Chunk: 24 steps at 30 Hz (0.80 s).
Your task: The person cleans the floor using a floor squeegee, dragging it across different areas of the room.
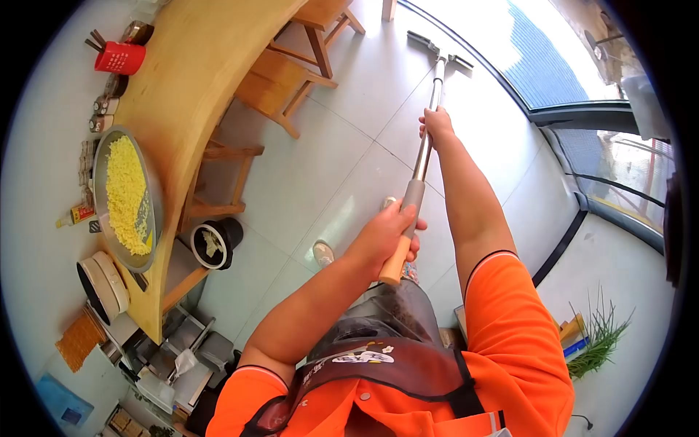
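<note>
Leftmost, a round metal bowl (155, 195) of crumbly yellow grains (125, 189) sat on the smooth wooden counter (186, 65). Left hand (387, 234) gripped the grey-and-tan handle near its butt; right hand (437, 125), closed too, clasped the shiny pole farther down. Split-headed mop (422, 42) lay on pale tiles (338, 175) beside the glass panel (542, 62). Step looked like a stroke at long reach; shifting the head would call for both grips firm, pole aligned.

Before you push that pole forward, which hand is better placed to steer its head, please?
Probably the right hand: it grips the metal pole nearer the head, while the left hand grips farther back.
</note>
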Tool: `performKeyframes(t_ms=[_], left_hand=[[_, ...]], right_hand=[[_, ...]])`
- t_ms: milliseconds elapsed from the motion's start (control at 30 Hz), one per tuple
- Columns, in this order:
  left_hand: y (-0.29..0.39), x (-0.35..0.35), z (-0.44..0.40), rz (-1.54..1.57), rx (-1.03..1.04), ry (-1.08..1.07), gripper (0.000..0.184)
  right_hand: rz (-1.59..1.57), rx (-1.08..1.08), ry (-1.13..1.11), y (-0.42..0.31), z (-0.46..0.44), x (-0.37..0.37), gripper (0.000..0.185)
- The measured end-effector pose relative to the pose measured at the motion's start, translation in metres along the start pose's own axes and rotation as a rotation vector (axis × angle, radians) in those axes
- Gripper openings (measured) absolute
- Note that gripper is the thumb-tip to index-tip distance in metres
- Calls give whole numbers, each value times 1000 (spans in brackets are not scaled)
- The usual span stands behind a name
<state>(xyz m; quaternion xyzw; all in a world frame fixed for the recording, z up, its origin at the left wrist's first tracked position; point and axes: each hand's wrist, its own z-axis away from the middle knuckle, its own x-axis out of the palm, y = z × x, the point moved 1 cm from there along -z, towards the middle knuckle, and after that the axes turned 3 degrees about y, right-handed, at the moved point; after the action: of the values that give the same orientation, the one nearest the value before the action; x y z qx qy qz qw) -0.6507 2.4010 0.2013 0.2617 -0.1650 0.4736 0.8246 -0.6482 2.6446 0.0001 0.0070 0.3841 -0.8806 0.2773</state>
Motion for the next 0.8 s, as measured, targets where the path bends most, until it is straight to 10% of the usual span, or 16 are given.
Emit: performKeyframes(t_ms=[267, 467, 700, 800], left_hand=[[-106, -183, 144, 21, -318, 156, 42], [-153, -263, 317, -979, -233, 308, 41], [-149, -225, 238, -1248, -106, 357, 42], [-84, -160, 132, -733, -352, 398, 40]], right_hand=[[254, 131, -3, 165, 152, 115, 69], [255, 230, -238, 290, 353, 171, 77], [158, 177, -142, 228, 259, 147, 77], [162, 219, -112, 136, 151, 106, 76]])
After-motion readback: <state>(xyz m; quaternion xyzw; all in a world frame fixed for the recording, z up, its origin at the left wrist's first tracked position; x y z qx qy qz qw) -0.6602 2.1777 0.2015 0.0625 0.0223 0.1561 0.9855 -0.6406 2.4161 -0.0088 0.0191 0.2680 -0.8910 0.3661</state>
